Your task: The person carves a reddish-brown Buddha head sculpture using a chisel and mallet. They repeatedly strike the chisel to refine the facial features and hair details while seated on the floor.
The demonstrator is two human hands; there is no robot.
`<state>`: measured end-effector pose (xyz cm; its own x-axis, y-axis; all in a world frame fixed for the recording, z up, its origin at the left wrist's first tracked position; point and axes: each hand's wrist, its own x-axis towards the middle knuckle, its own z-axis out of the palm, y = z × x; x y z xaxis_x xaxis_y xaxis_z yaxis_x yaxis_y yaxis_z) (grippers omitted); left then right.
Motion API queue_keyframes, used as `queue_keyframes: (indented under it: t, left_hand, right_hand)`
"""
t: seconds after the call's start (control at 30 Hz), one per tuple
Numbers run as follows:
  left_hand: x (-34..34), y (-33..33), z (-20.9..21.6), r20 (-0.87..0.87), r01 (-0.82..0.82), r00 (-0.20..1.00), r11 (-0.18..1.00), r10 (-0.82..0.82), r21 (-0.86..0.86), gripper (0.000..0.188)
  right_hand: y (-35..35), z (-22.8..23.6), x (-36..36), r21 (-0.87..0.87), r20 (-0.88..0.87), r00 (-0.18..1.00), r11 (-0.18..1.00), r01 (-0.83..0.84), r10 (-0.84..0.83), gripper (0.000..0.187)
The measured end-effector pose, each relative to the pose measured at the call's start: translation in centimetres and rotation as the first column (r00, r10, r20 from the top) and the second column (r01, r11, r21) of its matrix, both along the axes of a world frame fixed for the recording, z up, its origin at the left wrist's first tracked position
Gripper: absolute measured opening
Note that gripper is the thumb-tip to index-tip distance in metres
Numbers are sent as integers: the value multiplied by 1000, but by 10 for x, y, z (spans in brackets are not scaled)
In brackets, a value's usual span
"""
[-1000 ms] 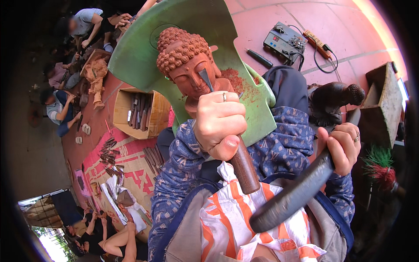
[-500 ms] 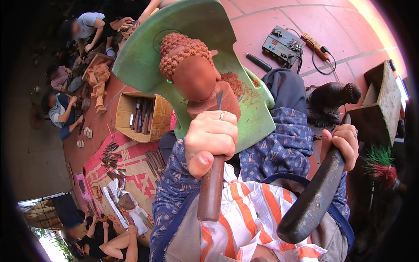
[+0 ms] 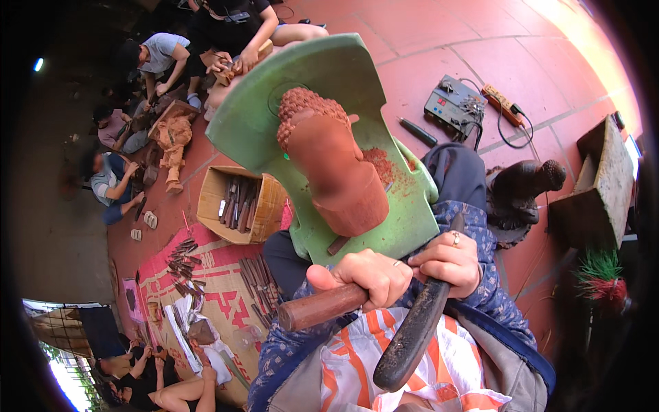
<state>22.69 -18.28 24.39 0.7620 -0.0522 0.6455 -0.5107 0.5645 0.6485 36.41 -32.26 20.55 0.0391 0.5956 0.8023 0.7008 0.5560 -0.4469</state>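
1. Head cam first, and it's the only view. Left hand (image 3: 374, 278): fingers curled snugly round a brown wooden-handled tool (image 3: 322, 307), butt end sticking out to the hand's left. Can't make out its working end past the fingers.
2. Right hand (image 3: 449, 264) is just beside the left one, wrapped round a dark club (image 3: 412, 336). The fat end hangs down below that hand, narrow tip poking out above. Can't tell if the two hands actually touch.
3. The reddish carved bust (image 3: 336, 165) sits above the left hand, clear of it, leaning back in a green plastic seat (image 3: 237, 127). Reddish shavings (image 3: 379, 165) are scattered to the bust's right.
4. Left of the left hand: a bunch of chisels (image 3: 259, 288) on the floor mat, plus a cardboard box (image 3: 268, 206) of tools farther up.
5. Right of the right hand, a dark statue (image 3: 525, 199) and, farther down, a green-and-red brush (image 3: 600, 278).
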Motion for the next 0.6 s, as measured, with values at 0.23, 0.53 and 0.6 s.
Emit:
queue_keyframes:
  t: [0.23,0.53,0.6]
  left_hand:
    - [-20,0,7,-171,-144,978,983,123,-112,45]
    - [-31,7,38,-223,-498,858,857,463,-137,33]
    - [-35,8,41,-241,-528,843,828,481,-192,34]
  right_hand:
    - [9,-3,-9,-62,-91,991,992,-107,102,21]
    - [10,-1,-15,-94,-168,986,996,-5,-11,21]
    - [11,0,-16,-89,-170,985,996,-21,6,21]
